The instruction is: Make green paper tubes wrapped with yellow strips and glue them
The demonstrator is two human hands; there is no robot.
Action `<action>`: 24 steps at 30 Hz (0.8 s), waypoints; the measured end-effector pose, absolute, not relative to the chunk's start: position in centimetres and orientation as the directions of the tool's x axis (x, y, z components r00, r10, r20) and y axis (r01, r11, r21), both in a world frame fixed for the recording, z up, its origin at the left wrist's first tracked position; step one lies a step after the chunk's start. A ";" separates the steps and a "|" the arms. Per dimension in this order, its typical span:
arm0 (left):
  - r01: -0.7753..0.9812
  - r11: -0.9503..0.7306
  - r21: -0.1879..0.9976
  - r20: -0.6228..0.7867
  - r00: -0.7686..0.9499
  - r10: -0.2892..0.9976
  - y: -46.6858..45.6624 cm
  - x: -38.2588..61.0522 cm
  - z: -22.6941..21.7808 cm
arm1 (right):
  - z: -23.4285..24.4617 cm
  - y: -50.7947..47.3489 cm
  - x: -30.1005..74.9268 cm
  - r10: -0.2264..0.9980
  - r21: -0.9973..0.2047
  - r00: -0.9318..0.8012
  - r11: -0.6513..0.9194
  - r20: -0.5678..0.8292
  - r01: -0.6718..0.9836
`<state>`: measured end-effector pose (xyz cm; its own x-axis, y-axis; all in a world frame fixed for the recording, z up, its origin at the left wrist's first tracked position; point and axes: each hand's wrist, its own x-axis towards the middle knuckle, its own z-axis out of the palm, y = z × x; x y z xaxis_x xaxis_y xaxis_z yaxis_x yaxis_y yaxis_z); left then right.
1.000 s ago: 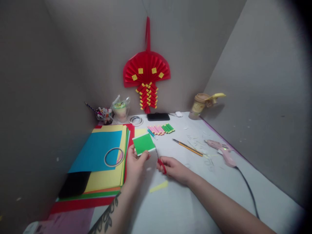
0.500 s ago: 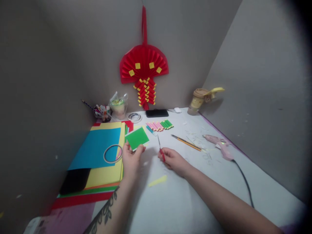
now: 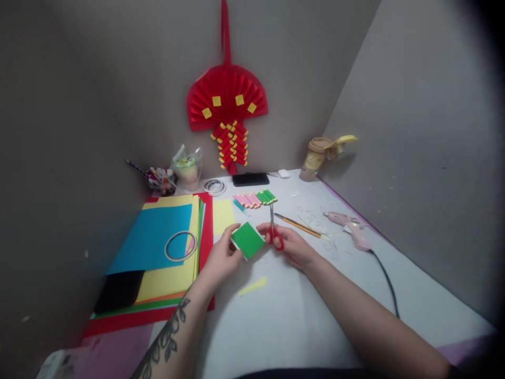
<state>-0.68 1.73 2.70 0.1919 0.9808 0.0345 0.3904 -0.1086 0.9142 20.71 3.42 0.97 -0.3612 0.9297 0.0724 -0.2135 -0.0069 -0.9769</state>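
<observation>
A square of green paper (image 3: pixel 248 240) with pale edges is pinched at its left side by my left hand (image 3: pixel 225 252). Red-handled scissors (image 3: pixel 275 237) sit in my right hand (image 3: pixel 292 246), blades pointing away from me. The right fingertips reach the paper's right corner; whether they grip it I cannot tell. A yellow paper strip (image 3: pixel 253 287) lies on the table below my hands. Just beyond them are rows of pink paper rolls (image 3: pixel 247 200) and green paper rolls (image 3: pixel 267 197), with a blue pen-like item (image 3: pixel 241 207) alongside.
Stacked coloured sheets (image 3: pixel 153 226) with a tape roll (image 3: pixel 180 246) on top lie left. A pencil (image 3: pixel 300 227), paper scraps and a corded glue gun (image 3: pixel 353 230) are right. At the back stand a phone (image 3: pixel 251 179), tape rolls (image 3: pixel 214 187) and a cup (image 3: pixel 313 159). A red paper fan (image 3: pixel 228 100) hangs above.
My left hand has carried the green paper rightward and turned it, bringing it next to my right hand. The scissors have shifted slightly right and now point more upright. The view has moved a little.
</observation>
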 end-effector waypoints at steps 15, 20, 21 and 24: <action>0.134 -0.147 0.980 0.163 -0.121 0.979 2.6 -0.8 1.9 | 0.6 3.1 20.2 0.894 -0.979 -0.448 -0.104 -0.015 -0.174; 0.164 -0.155 0.974 0.161 -0.022 0.987 2.2 -0.7 2.6 | 0.6 3.1 20.3 0.869 -0.954 -0.493 -0.188 -0.050 -0.234; 0.162 -0.156 0.974 0.160 -0.015 0.987 2.1 -0.5 2.6 | 0.7 3.0 20.2 0.856 -0.950 -0.513 -0.210 -0.066 -0.229; 0.116 -0.153 0.981 0.160 -0.045 0.986 2.1 -0.2 2.7 | 0.7 2.9 20.0 0.843 -0.946 -0.529 -0.242 -0.096 -0.214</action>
<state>-0.20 2.05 2.67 -0.0447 0.9862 0.1595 0.1158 -0.1535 0.9813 19.98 2.86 0.69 -0.5289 0.8432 -0.0961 -0.2137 -0.2420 -0.9465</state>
